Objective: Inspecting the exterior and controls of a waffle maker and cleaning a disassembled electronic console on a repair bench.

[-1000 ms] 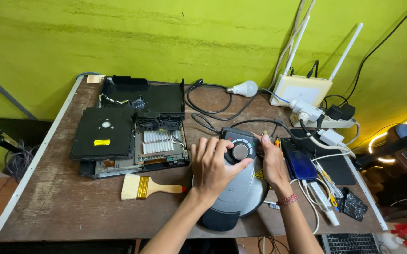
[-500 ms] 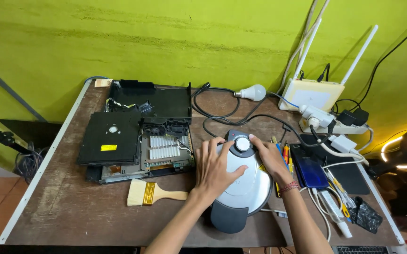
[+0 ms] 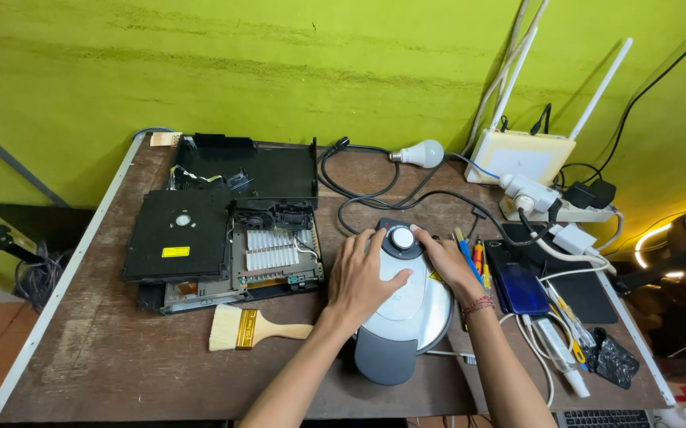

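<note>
Under both hands sits a grey-and-white device [image 3: 406,317], rounded and longer than it is wide, lying on the counter [image 3: 105,357] with its long axis running away from the person: dark grey base nearest the body, a round white knob [image 3: 402,237] in a dark ring at the far end. The left hand [image 3: 367,277] lies flat on the left half of the white top, fingers spread and pointing toward the knob, not curled around anything. The right hand [image 3: 450,265] rests along the right edge, fingers extended, their tips just beside the knob's dark ring. Neither hand clamps the device; both lie open on it, set apart with the knob between their fingertips. The right fingertips seem a touch nearer the knob than the left, though the gap is small either way.

Left of the left hand, a brush [image 3: 252,327] lies with its wooden handle pointing toward the device, near but apart from the wrist. Farther left and beyond, an opened console [image 3: 232,238] shows a black drive cover, a finned heatsink and a fan. Just right of the right hand lie screwdrivers [image 3: 474,257] and a blue phone [image 3: 517,281], with white cables trailing nearer the counter edge. Beyond the fingertips, black cables loop toward a bulb [image 3: 422,153], a white router [image 3: 521,157] with upright antennas, and a power strip [image 3: 557,206].
</note>
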